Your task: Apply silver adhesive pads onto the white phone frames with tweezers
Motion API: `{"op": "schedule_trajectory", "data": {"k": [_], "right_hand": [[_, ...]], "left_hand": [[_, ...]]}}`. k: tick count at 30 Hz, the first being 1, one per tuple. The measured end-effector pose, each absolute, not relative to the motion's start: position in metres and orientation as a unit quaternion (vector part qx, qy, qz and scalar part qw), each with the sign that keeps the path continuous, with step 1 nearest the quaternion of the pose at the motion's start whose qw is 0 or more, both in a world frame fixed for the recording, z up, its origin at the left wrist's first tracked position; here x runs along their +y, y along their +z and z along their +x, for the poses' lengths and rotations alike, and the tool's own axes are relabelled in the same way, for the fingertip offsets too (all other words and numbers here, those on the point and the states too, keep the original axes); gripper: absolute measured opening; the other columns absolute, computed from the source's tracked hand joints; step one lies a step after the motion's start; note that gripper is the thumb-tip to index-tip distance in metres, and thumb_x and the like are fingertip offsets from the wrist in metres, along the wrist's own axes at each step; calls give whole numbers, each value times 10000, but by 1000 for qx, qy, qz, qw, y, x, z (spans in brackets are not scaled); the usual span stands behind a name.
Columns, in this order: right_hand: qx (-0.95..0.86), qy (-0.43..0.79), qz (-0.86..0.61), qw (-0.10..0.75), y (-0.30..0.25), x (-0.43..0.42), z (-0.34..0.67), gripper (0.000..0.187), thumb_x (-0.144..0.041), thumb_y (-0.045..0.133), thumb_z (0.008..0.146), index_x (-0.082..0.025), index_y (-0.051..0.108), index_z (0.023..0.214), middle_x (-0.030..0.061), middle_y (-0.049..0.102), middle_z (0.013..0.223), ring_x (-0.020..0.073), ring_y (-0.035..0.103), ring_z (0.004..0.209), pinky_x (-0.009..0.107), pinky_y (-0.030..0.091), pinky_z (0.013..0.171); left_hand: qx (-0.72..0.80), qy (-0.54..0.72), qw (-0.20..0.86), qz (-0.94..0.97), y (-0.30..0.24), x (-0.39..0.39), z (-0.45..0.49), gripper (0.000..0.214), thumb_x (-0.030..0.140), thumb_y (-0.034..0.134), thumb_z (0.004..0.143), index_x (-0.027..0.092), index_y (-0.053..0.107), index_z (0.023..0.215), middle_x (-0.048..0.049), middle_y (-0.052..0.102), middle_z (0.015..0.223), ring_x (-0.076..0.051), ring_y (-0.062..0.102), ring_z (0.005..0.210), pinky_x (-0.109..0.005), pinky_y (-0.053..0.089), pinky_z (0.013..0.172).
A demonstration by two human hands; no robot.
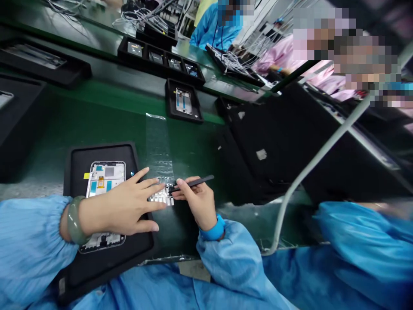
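Our right hand (202, 203) grips tweezers (199, 181); the clear strip (157, 144) could slide if our splayed left hand (130, 204) lifts.

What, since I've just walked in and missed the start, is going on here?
A person's right hand holds slim black tweezers, tips at the near end of a clear plastic strip on the green tabletop. The left hand spreads its fingers over that end; whether the tips grip anything is too small to tell. Beneath the left forearm, a silver rectangular device frame lies in a black tray.
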State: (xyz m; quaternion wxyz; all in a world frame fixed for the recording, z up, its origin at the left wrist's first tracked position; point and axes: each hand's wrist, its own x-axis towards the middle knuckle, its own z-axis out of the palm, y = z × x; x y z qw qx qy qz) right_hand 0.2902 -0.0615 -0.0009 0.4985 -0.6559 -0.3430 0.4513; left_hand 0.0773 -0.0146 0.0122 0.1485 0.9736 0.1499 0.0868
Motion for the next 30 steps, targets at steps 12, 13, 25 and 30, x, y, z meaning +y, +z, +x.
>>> {"op": "schedule_trajectory", "data": {"k": [12, 13, 25, 30], "right_hand": [[-343, 453, -655, 498, 0, -61, 286, 361, -436, 787, 688, -167, 561, 770, 7, 695, 640, 193, 721, 562, 260, 619, 520], [-339, 456, -655, 498, 1, -60, 287, 357, -429, 789, 688, -168, 563, 778, 9, 698, 644, 192, 722, 567, 257, 618, 522], [-302, 565, -513, 571, 37, -32, 271, 340, -416, 796, 683, -196, 545, 741, -14, 718, 662, 95, 660, 478, 164, 570, 473], [-368, 602, -467, 533, 47, -18, 232, 317, -432, 758, 724, -196, 557, 793, -4, 730, 709, 117, 684, 515, 208, 592, 504]], "left_hand": [[157, 95, 146, 972, 11, -15, 77, 487, 583, 414, 909, 309, 555, 1286, -115, 487, 1432, -310, 444, 1327, -563, 181, 1153], [155, 91, 145, 973, 12, -15, 77, 488, 581, 416, 908, 304, 556, 1285, -118, 487, 1431, -313, 445, 1326, -567, 188, 1150], [239, 191, 285, 908, 30, -14, 67, 424, 439, 471, 930, 221, 472, 1294, -144, 419, 1432, -254, 416, 1332, -468, 385, 1084], [379, 309, 376, 787, 37, -15, 47, 183, 351, 447, 946, 232, 585, 965, -39, 581, 1087, -158, 571, 1059, -330, 488, 922]]}}
